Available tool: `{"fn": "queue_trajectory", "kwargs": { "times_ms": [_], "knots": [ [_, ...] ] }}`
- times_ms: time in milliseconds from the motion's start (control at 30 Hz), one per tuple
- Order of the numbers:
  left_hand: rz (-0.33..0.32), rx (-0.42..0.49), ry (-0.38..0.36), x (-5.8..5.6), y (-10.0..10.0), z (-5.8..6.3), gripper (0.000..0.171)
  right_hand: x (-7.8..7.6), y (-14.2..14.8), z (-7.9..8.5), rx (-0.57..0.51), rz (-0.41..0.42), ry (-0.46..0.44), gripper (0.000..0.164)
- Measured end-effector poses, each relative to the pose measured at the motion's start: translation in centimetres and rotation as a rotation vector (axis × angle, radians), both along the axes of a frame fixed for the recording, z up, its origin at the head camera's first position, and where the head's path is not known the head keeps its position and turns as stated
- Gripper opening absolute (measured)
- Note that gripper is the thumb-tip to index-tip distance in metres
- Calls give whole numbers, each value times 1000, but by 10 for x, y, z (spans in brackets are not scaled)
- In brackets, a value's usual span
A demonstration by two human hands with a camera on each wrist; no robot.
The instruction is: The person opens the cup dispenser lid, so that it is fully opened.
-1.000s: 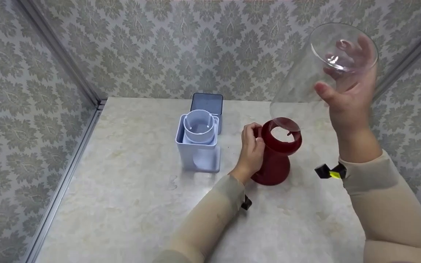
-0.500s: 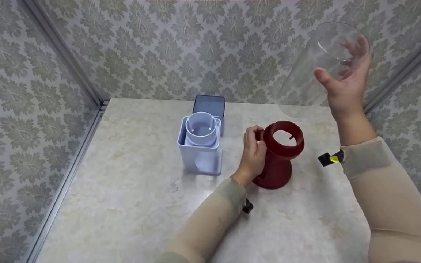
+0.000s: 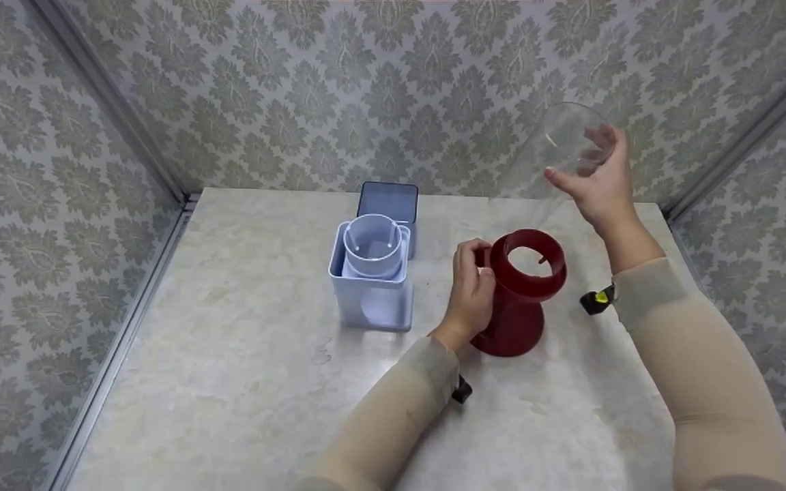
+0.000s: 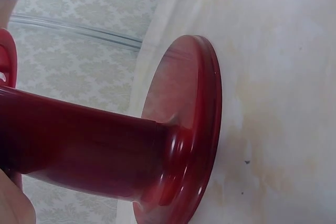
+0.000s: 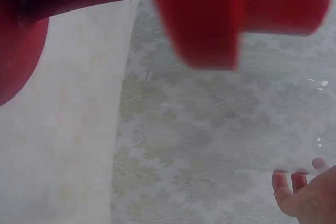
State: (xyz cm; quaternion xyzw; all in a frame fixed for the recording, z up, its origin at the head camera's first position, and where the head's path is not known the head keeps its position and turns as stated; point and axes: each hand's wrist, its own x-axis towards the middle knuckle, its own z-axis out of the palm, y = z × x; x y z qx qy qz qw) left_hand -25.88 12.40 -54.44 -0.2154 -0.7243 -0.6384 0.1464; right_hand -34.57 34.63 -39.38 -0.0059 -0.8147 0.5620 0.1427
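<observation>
A dark red stand point(image 3: 512, 331) with a broad round foot and an open ring at its top stands upright on the table. My left hand point(image 3: 469, 290) grips it from the left, just below the ring. In the left wrist view its column and round foot point(image 4: 181, 129) fill much of the picture. My right hand point(image 3: 601, 187) holds a clear, open-ended cylinder point(image 3: 533, 160) near its upper rim, thumb on one side and fingers on the other. The cylinder tilts, its lower end behind and above the red ring. In the right wrist view the stand's red collar point(image 5: 199, 24) overlaps the cylinder.
Left of the stand is a pale blue square container point(image 3: 369, 300) with a round cup-like part point(image 3: 374, 245) at its top. Behind it stands a box with a dark translucent top point(image 3: 387, 202). Patterned wall panels point(image 3: 393, 95) enclose the pale table point(image 3: 243, 354).
My right hand has carried the clear cylinder left and down, and its lower end has shifted from over the red ring to behind it. My left hand keeps its grip on the stand.
</observation>
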Motion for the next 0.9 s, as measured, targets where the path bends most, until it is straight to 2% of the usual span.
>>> {"fn": "queue_trajectory", "kwargs": {
  "times_ms": [100,367,533,900],
  "knots": [
    [5,20,15,0,3,1,41,-3,3,-12,12,21,-41,124],
    [28,48,35,0,3,-2,41,-13,-1,-40,58,62,-92,120],
    [30,47,47,0,1,-4,40,-19,-4,-56,41,100,-128,121],
    [40,43,61,-3,3,-6,41,-29,-6,-77,6,156,-204,124]
  ]
}}
